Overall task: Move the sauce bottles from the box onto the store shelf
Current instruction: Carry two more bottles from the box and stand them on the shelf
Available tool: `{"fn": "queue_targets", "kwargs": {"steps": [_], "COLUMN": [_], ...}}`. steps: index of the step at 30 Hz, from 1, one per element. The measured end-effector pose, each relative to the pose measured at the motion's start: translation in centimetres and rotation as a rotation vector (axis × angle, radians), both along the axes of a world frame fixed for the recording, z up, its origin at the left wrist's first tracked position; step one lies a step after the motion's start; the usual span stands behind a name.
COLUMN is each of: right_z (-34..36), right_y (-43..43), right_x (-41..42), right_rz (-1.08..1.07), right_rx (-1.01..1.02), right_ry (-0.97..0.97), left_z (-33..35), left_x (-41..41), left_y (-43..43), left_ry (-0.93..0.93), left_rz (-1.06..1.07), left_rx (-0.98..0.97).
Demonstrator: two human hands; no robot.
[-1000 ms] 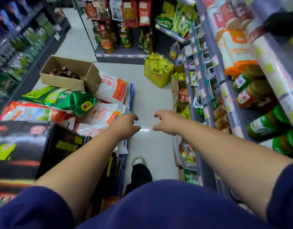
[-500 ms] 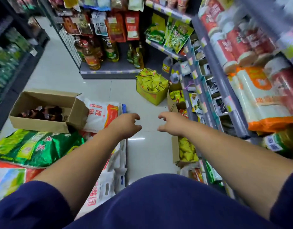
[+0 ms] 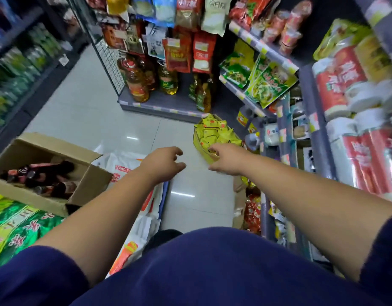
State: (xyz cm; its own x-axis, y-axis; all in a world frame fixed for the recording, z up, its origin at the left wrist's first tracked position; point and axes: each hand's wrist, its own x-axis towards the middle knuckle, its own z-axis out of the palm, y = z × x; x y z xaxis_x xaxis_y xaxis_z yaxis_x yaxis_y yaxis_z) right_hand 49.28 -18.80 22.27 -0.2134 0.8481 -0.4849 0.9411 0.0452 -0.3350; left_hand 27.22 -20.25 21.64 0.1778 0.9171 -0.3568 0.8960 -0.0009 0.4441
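Cardboard box (image 3: 89, 184) left, bottles (image 3: 42, 173) apparently inside, floor (image 3: 91, 111) beside

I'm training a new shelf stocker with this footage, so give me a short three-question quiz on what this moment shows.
1. True or false: the left hand and the right hand both hold nothing.
2. Where is the cardboard box with the sauce bottles? A) low on the person's left B) on a shelf at the right C) in the person's arms
3. Fill in: the open carton of packets just beyond the right hand is coloured ____.

Key: 1 true; 2 A; 3 yellow.
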Motion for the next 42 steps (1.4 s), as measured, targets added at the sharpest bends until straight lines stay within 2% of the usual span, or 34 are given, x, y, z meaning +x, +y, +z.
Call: {"fn": "queue_targets", "kwargs": {"steps": [15, 21, 27, 32, 42], "right_z": [-1.2, -2.1, -2.2, -2.1, -2.3], "right_y": [27.7, 35.8, 42.6, 44.8, 34.4], "right_x": [-10.7, -16.1, -23.1, -28.2, -38.5], "right_rz": [0.202, 0.38, 0.745, 1.083, 1.58], "right_rx": [-0.054, -0.095, -0.106, -0.106, -0.149], "right_ry": [0.018, 0.013, -0.008, -0.037, 0.031], "left_z": [-1.0, -1.6, -3.1, -3.5, -3.5], "left_x": [-9.4, -14.0, -17.2, -16.7, -14.7], "left_y": [23.9, 29.0, 28.5, 26.0, 13.7], "left_ry": [0.042, 0.038, 0.024, -0.025, -0.068], "left_rz": [0.177, 0.365, 0.749, 1.093, 1.601], "left_rx": [-0.045, -0.067, -0.107, -0.099, -0.055]}}
